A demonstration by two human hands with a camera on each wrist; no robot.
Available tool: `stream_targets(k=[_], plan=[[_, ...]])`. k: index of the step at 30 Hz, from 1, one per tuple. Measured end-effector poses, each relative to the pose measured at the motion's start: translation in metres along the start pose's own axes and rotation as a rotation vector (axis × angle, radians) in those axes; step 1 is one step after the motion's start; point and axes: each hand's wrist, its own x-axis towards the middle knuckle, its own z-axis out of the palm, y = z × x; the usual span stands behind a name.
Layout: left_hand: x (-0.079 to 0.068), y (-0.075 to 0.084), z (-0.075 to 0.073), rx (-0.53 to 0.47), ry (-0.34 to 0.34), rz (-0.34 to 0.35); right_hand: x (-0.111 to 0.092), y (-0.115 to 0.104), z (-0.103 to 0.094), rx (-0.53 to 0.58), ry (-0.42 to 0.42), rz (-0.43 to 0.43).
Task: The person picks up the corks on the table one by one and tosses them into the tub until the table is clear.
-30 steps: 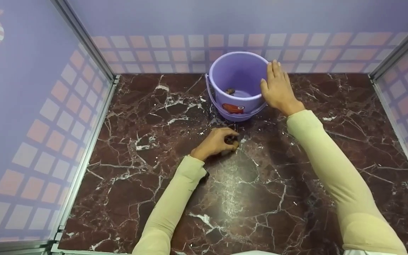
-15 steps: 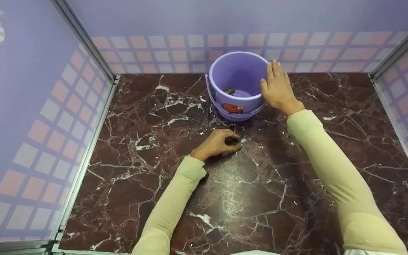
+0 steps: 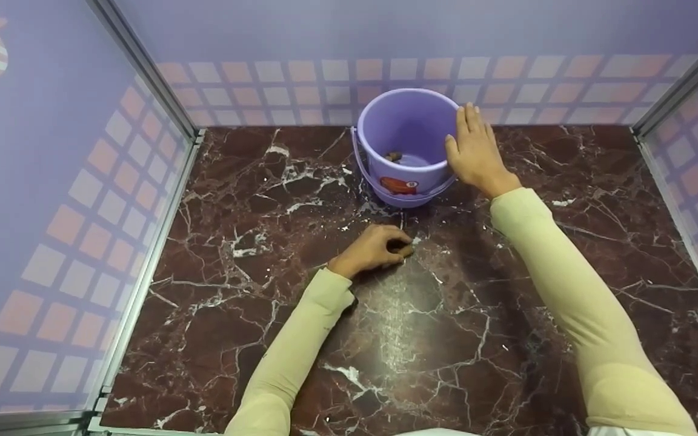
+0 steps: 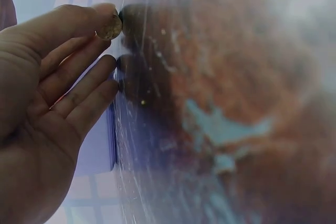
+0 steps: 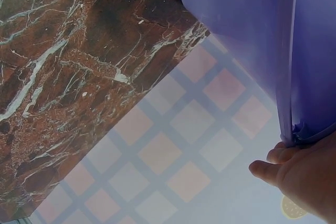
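Note:
A purple bucket (image 3: 412, 181) stands upright at the back of the marble-patterned table (image 3: 252, 339), its handle hanging down in front. Several small brown lumps (image 3: 392, 156) lie inside on its floor. My right hand (image 3: 479, 151) rests on the bucket's right rim with straight fingers, the thumb over the inner edge. In front of the bucket, close over the tabletop, my left hand (image 3: 373, 248) pinches a small round brown lump (image 4: 108, 28), rough like a walnut. Its other fingers are loosely extended in the left wrist view, their tips right at the table surface.
A purple back wall (image 3: 300, 36) with pink and white squares rises right behind the bucket. Similar panels (image 3: 70, 200) stand at both sides, framed by metal strips (image 3: 146, 72) at the corners. White marks and specks cover the tabletop.
My left hand shifts slightly toward me, and the brown lump becomes less visible between its fingers. The right hand and the bucket stay where they were.

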Motion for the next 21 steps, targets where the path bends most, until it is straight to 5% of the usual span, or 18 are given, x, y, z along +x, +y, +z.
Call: stream_targets(k=[11,21], plan=[[-0.0002,0.0016,0.0004,0.007,0.031,-0.038,-0.0011,-0.0004,0.0009,0.004,0.009,-0.002],[0.0004,0.0030,0.0024,-0.056,-0.044,0.047,-0.0004,-0.0007,0.0006,0.005,0.011,-0.006]])
